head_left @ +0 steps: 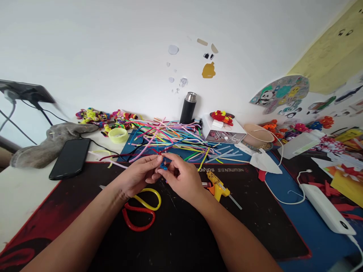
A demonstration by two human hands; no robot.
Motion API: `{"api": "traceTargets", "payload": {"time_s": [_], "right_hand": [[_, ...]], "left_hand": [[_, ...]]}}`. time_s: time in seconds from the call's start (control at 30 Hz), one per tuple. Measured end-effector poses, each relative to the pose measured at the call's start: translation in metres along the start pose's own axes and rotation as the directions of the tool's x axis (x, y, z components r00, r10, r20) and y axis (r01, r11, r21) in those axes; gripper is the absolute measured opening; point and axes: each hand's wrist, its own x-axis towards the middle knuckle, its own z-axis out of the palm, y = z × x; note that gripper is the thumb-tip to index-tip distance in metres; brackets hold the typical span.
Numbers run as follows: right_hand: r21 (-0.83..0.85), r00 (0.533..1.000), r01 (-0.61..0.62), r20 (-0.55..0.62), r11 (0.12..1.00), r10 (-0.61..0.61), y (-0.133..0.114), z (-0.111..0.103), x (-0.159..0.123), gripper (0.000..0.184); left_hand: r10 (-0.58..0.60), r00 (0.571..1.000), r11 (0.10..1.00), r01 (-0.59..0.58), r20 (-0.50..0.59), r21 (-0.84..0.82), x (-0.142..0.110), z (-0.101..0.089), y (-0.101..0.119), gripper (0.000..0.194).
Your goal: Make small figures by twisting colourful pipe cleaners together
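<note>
My left hand (143,172) and my right hand (184,177) meet above the dark mat, fingertips pinched together. Between them is a small blue pipe cleaner piece (163,166), bent into a shape mostly hidden by the fingers. A bit of dark red pipe cleaner (157,152) shows at the fingertips; whether it is joined to the blue piece I cannot tell. Below my left hand lie scissors (138,227) with one red and one yellow handle loop, blades partly covered by the wrist. Right of my right hand rests a yellow glue gun (218,187) with a glue stick in its back.
Loose colourful pipe cleaners (167,136) are heaped behind the hands. Beyond them stands a black flask (188,108), beside a white box (224,132). A phone (70,158) and yellow tape roll (118,135) lie left; a white power bank (327,209) with cable lies right.
</note>
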Motion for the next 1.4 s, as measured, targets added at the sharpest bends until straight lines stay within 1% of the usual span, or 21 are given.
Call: {"api": "traceTargets", "payload": {"time_s": [0.13, 0.3, 0.43, 0.6, 0.8, 1.0, 1.27, 1.4], "right_hand": [[0.016, 1.0, -0.023, -0.009, 1.0, 0.023, -0.0015, -0.0006, 0.0001, 0.034], [0.007, 0.999, -0.029, -0.02, 1.0, 0.03, 0.0, 0.0001, -0.0005, 0.032], [-0.03, 0.999, -0.03, -0.027, 0.999, 0.029, 0.0009, 0.0005, -0.0009, 0.032], [-0.042, 0.999, -0.019, -0.036, 0.999, 0.018, 0.001, 0.0, -0.001, 0.029], [-0.04, 0.997, 0.024, -0.075, 0.999, -0.027, 0.0021, 0.0009, -0.0006, 0.027], [-0.057, 0.998, 0.004, -0.068, 0.998, -0.008, 0.0002, -0.0003, -0.0005, 0.025], [-0.048, 0.994, 0.057, -0.092, 0.997, -0.061, 0.0015, 0.0002, -0.0003, 0.023], [-0.05, 0.992, 0.071, -0.101, 0.996, -0.076, 0.0026, 0.0005, -0.0006, 0.022]], "left_hand": [[-0.001, 1.0, 1.0, 0.001, 0.011, 0.004, -0.0008, 0.002, 0.0011, 0.047], [0.003, 1.0, 1.0, -0.004, 0.029, 0.017, -0.0007, 0.0019, 0.0009, 0.048], [0.003, 1.0, 1.0, -0.004, 0.022, 0.023, -0.0004, 0.0008, 0.0002, 0.049], [-0.007, 1.0, 0.999, 0.006, 0.024, 0.049, -0.0005, -0.0001, -0.0004, 0.049], [-0.014, 1.0, 0.999, 0.013, 0.016, 0.045, -0.0001, 0.0013, -0.0001, 0.051], [-0.013, 1.0, 0.999, 0.013, 0.01, 0.038, -0.0007, 0.0026, 0.0005, 0.052], [-0.012, 0.999, 0.998, 0.01, 0.034, 0.054, 0.0012, -0.0024, -0.0021, 0.05], [-0.009, 0.999, 0.999, 0.007, 0.031, 0.048, 0.0016, -0.0019, -0.0023, 0.05]]}}
